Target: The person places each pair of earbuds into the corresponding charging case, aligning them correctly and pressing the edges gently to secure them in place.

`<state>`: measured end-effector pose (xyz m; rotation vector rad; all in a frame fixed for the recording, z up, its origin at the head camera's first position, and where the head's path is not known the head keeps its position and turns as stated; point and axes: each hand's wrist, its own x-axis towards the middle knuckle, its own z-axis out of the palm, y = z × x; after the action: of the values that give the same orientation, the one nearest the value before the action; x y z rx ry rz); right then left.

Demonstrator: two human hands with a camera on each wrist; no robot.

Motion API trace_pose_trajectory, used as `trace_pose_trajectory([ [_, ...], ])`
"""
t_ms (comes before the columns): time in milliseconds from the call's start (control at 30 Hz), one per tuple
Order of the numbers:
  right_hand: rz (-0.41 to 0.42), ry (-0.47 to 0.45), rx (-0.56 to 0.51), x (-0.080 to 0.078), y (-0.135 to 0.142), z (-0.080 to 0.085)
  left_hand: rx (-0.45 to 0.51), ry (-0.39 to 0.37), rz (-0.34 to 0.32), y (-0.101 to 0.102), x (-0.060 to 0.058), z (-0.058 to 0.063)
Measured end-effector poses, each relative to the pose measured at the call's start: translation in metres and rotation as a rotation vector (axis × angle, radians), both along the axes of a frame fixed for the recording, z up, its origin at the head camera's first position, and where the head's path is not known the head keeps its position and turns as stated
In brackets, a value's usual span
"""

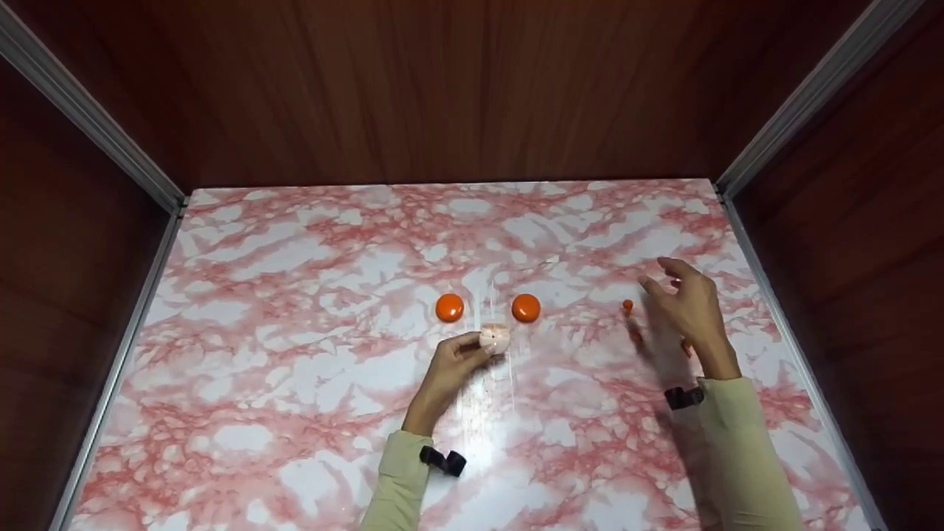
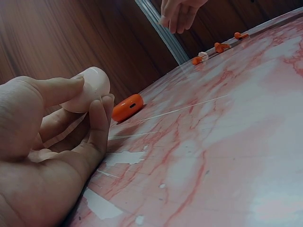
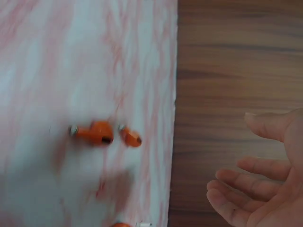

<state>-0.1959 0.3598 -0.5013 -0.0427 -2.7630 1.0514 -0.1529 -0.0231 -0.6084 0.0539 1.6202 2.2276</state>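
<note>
My left hand (image 1: 451,369) pinches a small white earbud case (image 1: 494,338) between thumb and fingers, above the middle of the table; the left wrist view shows the same rounded white case (image 2: 90,90). My right hand (image 1: 689,306) is raised over the table's right side, its fingers loosely bent with nothing between them. Below it lie loose orange earbuds: an orange earbud (image 3: 97,132) and another earbud (image 3: 131,137) appear in the right wrist view. A white piece (image 2: 203,56) lies against one orange earbud (image 2: 196,61) in the left wrist view.
Two orange earbud cases, a left case (image 1: 449,307) and a right case (image 1: 526,307), sit side by side just beyond my left hand. The red-and-white marbled table (image 1: 295,369) is enclosed by dark wood panels (image 1: 457,88) with metal edge strips.
</note>
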Motion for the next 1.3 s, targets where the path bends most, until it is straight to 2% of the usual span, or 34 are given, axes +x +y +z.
trace_pose_trajectory([
  [267,0.031,-0.019,0.055,-0.012,0.023,-0.008,-0.010,0.001,-0.004,0.000,0.000,0.000],
  [500,0.009,-0.128,0.077,-0.023,0.039,-0.018,-0.023,0.007,-0.005,-0.001,-0.001,0.000],
  [800,0.043,-0.199,0.145,-0.037,0.057,-0.035,-0.009,0.004,0.003,-0.001,0.000,0.000],
  [1000,0.028,-0.278,0.199,-0.045,0.068,-0.041,0.006,0.019,-0.001,-0.001,0.000,-0.002],
  [1100,0.020,-0.306,0.185,-0.047,0.072,-0.043,0.005,0.009,-0.002,-0.001,0.000,-0.002],
  [1300,-0.028,-0.320,0.183,-0.050,0.077,-0.044,0.007,0.008,0.001,0.000,0.000,-0.002],
])
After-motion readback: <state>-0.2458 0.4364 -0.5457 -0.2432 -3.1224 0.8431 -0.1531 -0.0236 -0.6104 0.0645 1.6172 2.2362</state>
